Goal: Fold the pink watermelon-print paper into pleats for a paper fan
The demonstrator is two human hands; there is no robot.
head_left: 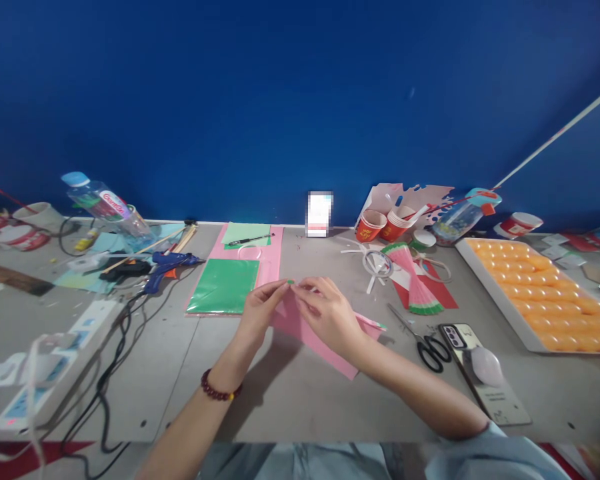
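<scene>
A sheet of pink paper (325,350) with a green edge slants below my fingers, over the middle of the table. My left hand (261,308) is closed in a pinch on the paper's upper left corner, where a bit of green shows. Close beside it, my right hand (334,319) pinches the same edge with thumb and fingers and covers part of the sheet. Another green-and-white bit of edge peeks out right of my right wrist. To the right lies a pleated pink paper fan piece (417,277) with green rims.
Left are a packet of green paper (225,283), a pen (250,240), a blue glue gun (173,267) and a power strip (60,367). Right are scissors (430,350), a phone (485,373), red paper cups (371,227) and a tray of orange balls (535,293). A blue wall (280,100) stands behind.
</scene>
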